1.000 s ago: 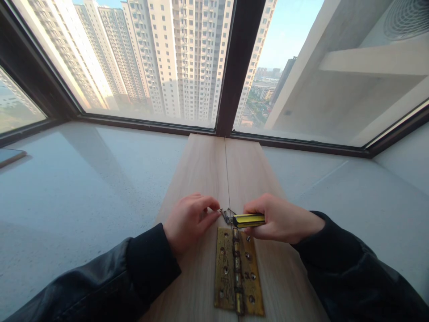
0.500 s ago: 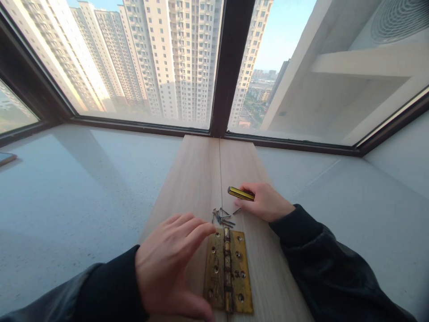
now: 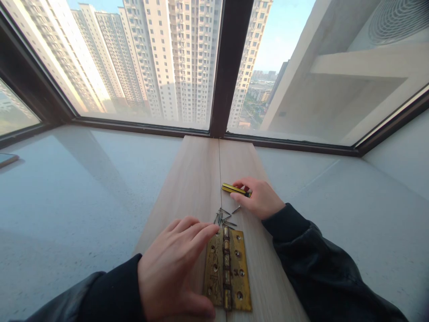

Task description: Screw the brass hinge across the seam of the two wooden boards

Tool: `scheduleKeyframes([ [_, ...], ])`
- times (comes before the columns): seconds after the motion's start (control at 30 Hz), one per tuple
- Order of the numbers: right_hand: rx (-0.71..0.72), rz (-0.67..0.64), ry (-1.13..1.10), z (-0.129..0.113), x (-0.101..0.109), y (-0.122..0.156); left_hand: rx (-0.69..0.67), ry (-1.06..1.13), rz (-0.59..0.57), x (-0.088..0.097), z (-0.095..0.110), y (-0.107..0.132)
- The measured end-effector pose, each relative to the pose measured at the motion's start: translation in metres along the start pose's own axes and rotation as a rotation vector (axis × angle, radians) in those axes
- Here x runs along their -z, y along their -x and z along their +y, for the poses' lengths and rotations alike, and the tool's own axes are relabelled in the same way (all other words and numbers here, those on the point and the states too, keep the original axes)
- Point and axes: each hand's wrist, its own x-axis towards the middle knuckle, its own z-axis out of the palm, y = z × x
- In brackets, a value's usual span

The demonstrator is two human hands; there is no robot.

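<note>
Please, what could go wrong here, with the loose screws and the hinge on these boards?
1. The loose screws lie right over the seam between the two wooden boards; a brush from the left hand could scatter them or push one into the gap.
2. The left hand rests on the brass hinge; its rough edges might scratch the fingers.
3. The right hand holds the yellow tool close to the screws.

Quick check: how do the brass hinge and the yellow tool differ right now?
The brass hinge lies open and flat, running lengthwise along the wooden boards; the yellow tool lies crosswise. The hinge is broad, tarnished and dotted with screw holes; the tool is a slim bar. The left hand rests on the hinge's edge; the right hand grips the tool. Loose screws lie between them.
</note>
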Motion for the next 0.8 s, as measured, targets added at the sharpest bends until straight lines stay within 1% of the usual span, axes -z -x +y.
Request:
scheduleKeyframes([
  [0.13, 0.013, 0.046, -0.025, 0.001, 0.0, 0.0, 0.034, 0.024, 0.001, 0.001, 0.005, 0.0],
  [0.33, 0.021, 0.221, -0.083, 0.001, 0.002, -0.001, 0.095, 0.158, 0.015, -0.002, 0.009, 0.002],
  [0.43, 0.021, 0.292, -0.127, -0.002, 0.004, 0.001, 0.065, 0.122, 0.047, -0.002, 0.01, 0.004],
  [0.5, 0.036, 0.314, -0.17, -0.004, 0.006, 0.004, 0.001, 0.057, 0.107, -0.001, 0.01, 0.005],
  [0.57, 0.079, 0.303, -0.225, -0.005, 0.007, 0.006, -0.065, -0.031, 0.2, 0.002, 0.008, 0.005],
  [0.67, 0.21, 0.224, -0.307, -0.009, 0.009, 0.009, -0.148, -0.192, 0.324, 0.009, 0.003, 0.004],
  [0.73, 0.321, 0.172, -0.339, -0.013, 0.012, 0.012, -0.198, -0.294, 0.371, 0.014, -0.003, 0.003],
  [0.8, 0.415, 0.157, -0.35, -0.018, 0.016, 0.014, -0.227, -0.37, 0.412, 0.017, -0.009, 0.001],
])
